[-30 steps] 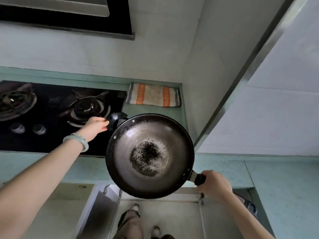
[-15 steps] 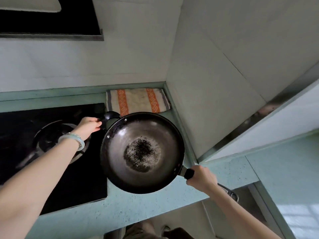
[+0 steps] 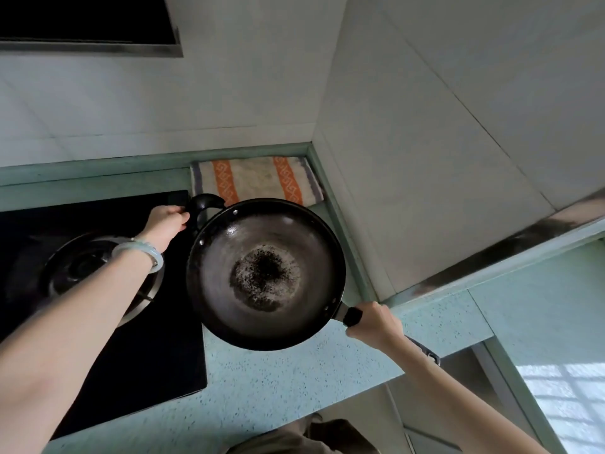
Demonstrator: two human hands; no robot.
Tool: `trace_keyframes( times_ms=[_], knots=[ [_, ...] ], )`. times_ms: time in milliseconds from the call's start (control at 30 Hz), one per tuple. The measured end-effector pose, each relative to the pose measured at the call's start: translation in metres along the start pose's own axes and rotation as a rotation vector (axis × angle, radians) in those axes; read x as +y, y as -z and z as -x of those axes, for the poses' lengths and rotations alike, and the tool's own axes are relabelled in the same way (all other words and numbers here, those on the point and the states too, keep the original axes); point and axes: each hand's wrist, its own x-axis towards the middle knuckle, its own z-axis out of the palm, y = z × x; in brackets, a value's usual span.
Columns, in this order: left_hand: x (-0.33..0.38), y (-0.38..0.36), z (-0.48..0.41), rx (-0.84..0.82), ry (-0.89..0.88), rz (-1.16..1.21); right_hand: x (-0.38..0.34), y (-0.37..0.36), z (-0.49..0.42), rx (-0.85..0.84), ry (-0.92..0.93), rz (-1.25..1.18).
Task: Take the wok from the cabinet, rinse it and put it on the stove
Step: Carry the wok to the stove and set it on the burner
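Gripping the wok (image 3: pixel 265 273) with both hands, we hold it level above the speckled teal tabletop (image 3: pixel 278 388), just right of the black glass stove (image 3: pixel 131 355), its left rim overlapping the stove's edge. Nearest us, our right hand (image 3: pixel 373 326) has its fingers curled round the long handle (image 3: pixel 352 317) at the wok's lower right. The bowl faces up, dark and worn, with a charred, speckled patch in its middle. Across it, our left hand (image 3: pixel 165 224), with a pale bracelet (image 3: pixel 144 253) on its wrist, closes on the small loop handle (image 3: pixel 204 204) at the upper left rim. Under that forearm sits a round burner (image 3: pixel 88 267). Farther back, a folded towel (image 3: pixel 255 183) with orange bands lies in the tabletop's corner against the white tiled wall (image 3: pixel 229 93). A dark range hood (image 3: pixel 88 24) hangs above.
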Motion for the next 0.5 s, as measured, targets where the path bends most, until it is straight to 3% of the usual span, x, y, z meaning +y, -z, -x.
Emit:
trace_keyframes(
  times_ms=[133, 300, 400, 500],
  knots=[
    [-0.003, 0.000, 0.000, -0.050, -0.028, -0.087, 0.001, -0.003, -0.003, -0.026, 0.022, -0.034],
    [-0.008, -0.008, 0.017, 0.110, -0.233, -0.608, 0.010, 0.008, -0.002, -0.131, 0.142, -0.123],
    [-0.004, -0.026, 0.066, 0.159, -0.410, -0.560, 0.022, 0.018, 0.004, -0.175, 0.222, -0.112],
    [-0.010, -0.054, 0.138, 0.082, -0.525, -0.297, 0.041, 0.021, 0.014, -0.150, 0.291, -0.032]
  ],
)
